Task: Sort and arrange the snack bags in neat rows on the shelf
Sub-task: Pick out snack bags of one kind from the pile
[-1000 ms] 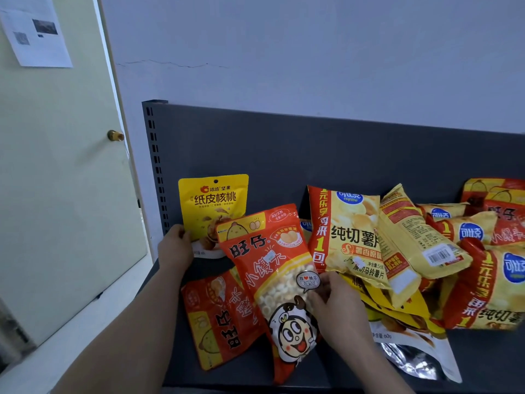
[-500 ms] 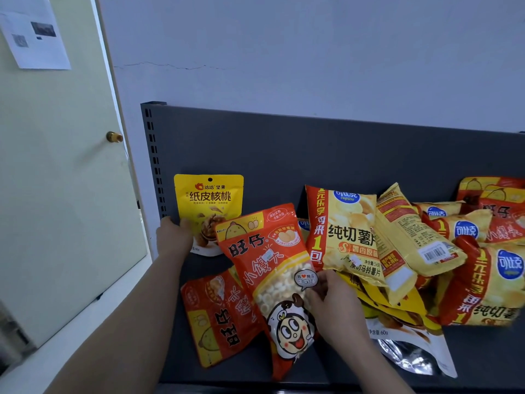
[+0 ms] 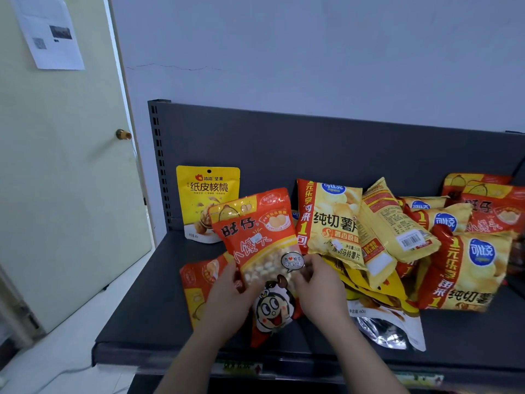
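Door point(image 3: 71, 194) with knob point(image 3: 123, 134), paper point(image 3: 48, 29)

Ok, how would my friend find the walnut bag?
Look at the dark grey shelf beside the pale door. At its back left corner, one yellow walnut bag stands upright against the back panel. Unlike the heaped chip bags to its right, it is plain yellow with a round hang hole on top.

Shop: slotted metal shelf point(image 3: 284, 155) w/ price strip point(image 3: 241, 367), piled snack bags point(image 3: 397, 228).

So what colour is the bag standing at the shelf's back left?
The walnut bag is yellow with a white base; head view.
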A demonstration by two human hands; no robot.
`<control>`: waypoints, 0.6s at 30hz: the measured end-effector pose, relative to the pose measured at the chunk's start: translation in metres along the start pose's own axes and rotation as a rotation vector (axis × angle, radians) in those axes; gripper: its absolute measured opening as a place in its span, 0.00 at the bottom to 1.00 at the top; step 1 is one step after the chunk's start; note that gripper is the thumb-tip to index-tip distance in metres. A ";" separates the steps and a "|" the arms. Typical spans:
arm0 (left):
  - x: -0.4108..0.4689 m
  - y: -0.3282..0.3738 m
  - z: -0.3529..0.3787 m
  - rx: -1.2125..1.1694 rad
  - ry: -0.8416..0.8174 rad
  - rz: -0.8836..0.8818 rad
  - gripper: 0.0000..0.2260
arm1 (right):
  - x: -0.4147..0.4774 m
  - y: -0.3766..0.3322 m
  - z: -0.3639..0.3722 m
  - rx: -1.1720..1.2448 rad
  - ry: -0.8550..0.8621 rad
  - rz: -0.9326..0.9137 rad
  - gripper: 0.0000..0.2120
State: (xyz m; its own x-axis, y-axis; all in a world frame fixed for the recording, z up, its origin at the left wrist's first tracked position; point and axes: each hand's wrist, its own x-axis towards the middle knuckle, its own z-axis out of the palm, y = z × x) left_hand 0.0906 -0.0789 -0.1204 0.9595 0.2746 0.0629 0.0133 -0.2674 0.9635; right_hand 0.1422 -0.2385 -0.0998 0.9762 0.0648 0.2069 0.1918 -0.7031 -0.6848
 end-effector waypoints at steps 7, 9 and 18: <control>-0.014 0.053 0.012 -0.081 -0.016 0.240 0.23 | -0.016 -0.001 -0.054 0.367 0.059 -0.212 0.07; -0.014 0.064 0.027 -0.088 -0.033 0.286 0.23 | -0.018 0.004 -0.071 0.472 0.067 -0.177 0.09; -0.013 0.104 0.147 -0.143 -0.159 0.390 0.24 | -0.023 0.078 -0.155 0.567 0.176 -0.042 0.12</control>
State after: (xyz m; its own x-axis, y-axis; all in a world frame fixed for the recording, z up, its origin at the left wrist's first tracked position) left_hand 0.1209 -0.2455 -0.0596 0.9165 0.0298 0.3989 -0.3867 -0.1897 0.9025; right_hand 0.1192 -0.4047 -0.0490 0.9445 -0.0681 0.3214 0.3013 -0.2110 -0.9299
